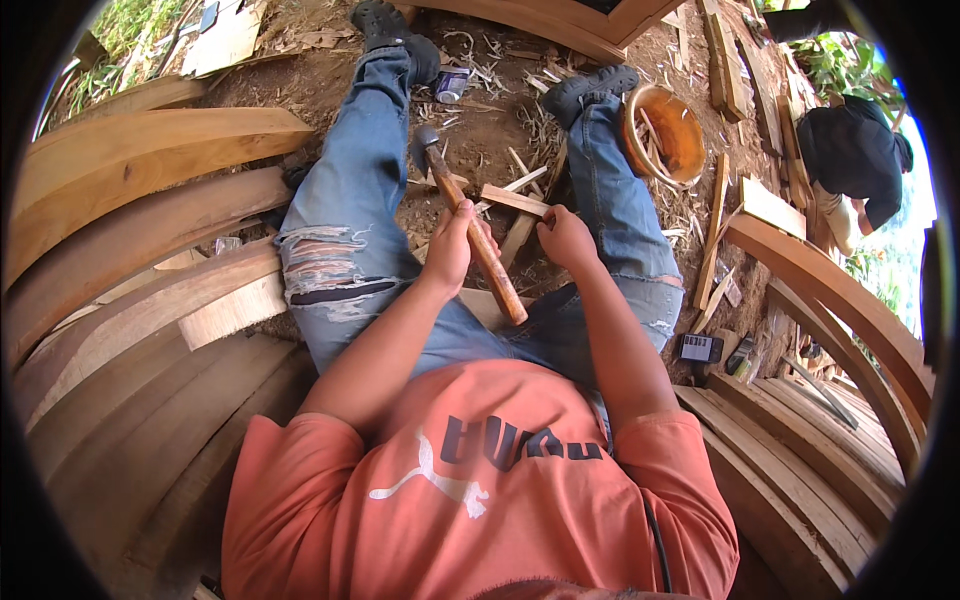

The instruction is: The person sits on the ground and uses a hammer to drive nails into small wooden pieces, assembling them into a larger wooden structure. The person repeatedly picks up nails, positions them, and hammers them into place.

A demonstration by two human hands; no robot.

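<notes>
My left hand (450, 250) is closed around the wooden handle of a hammer (490, 265). The hammer slants between my knees, its dark metal head up and away from me and the handle's end near my lap. Opposite it, my right hand (568, 240) pinches one end of a short, flat strip of wood (514, 199). That strip points left toward the hammer and appears to stop just short of the handle. Under and behind it lie thin wood slivers (526, 180) on the ground.
An orange bucket (640, 100) holding a stick stands beside my right leg. A can (451, 85) lies near my left shoe. Curved timbers (150, 140) are stacked at left, with more boards (800, 440) at right. Another person (850, 150) bends over at far right.
</notes>
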